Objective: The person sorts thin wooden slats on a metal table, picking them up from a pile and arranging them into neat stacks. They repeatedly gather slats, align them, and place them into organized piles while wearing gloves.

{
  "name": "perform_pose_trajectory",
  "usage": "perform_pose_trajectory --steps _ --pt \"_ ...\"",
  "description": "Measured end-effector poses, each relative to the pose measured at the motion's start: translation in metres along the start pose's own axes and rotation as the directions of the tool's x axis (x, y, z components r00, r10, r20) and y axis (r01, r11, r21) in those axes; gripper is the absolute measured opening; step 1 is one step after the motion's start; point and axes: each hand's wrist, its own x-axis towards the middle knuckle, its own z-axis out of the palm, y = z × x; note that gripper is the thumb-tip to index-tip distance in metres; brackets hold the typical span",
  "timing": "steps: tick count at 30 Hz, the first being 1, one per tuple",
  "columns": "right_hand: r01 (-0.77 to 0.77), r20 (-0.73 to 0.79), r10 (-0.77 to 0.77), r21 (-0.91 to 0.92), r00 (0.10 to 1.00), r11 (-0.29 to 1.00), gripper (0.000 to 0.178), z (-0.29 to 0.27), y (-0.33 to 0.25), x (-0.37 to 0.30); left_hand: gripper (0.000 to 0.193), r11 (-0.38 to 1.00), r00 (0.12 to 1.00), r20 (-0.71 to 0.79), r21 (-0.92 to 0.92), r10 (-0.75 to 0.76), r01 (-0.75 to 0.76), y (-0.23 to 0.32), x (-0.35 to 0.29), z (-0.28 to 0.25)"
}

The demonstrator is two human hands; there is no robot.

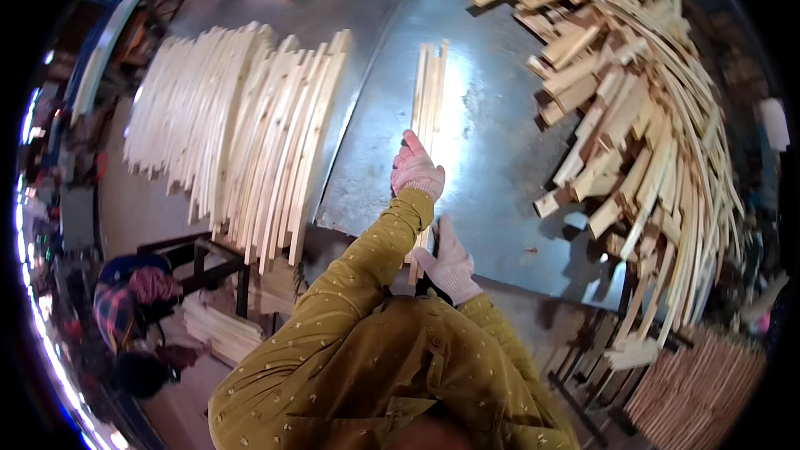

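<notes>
A narrow bundle of pale wooden strips (430, 87) lies lengthwise on the metal table in front of me, its near end reaching toward my body. My left hand (417, 170), in a light pinkish glove, is closed over the middle of the bundle, its fingers partly hidden. Nearer to me, my right hand (452, 265), gloved in the same way, is beside the near end. Its fingers stretch forward, and the thumb spreads toward the strips.
Rows of pale strips (200, 108) cover the left of the metal table (375, 171). A large, jumbled heap of wood pieces (642, 117) curves along the right side. At lower left a person (137, 300) bends near stacked strips (218, 327). Another wood stack (696, 387) stands at lower right.
</notes>
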Motion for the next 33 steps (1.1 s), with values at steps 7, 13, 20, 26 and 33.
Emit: perform_pose_trajectory --steps 7,13,20,26,33 --pt "0.197 -0.404 -0.183 -0.006 0.896 0.980 0.073 -0.157 0.139 0.022 0.097 0.972 0.942 -0.286 -0.101 0.177 -0.214 0.057 0.037 -0.030" --pt "0.404 -0.362 -0.371 0.018 0.855 0.915 0.063 -0.154 0.129 0.073 0.090 0.987 0.928 -0.346 -0.122 -0.137 0.101 -0.076 0.108 -0.119" --pt "0.288 -0.374 -0.311 -0.118 0.874 0.950 0.065 -0.136 0.075 0.089 0.098 0.976 0.924 -0.362 0.123 -0.123 0.178 -0.150 0.159 -0.131" --pt "0.175 -0.250 -0.497 -0.731 0.831 0.660 0.052 -0.203 -0.042 0.069 0.112 1.000 0.852 -0.523 0.007 -0.015 0.022 -0.230 0.212 -0.063" --pt "-0.351 -0.437 -0.657 -0.897 0.614 0.269 0.047 -0.467 -0.181 0.122 0.092 0.812 0.686 -0.712 -0.305 0.152 -0.497 -0.091 0.132 -0.099"
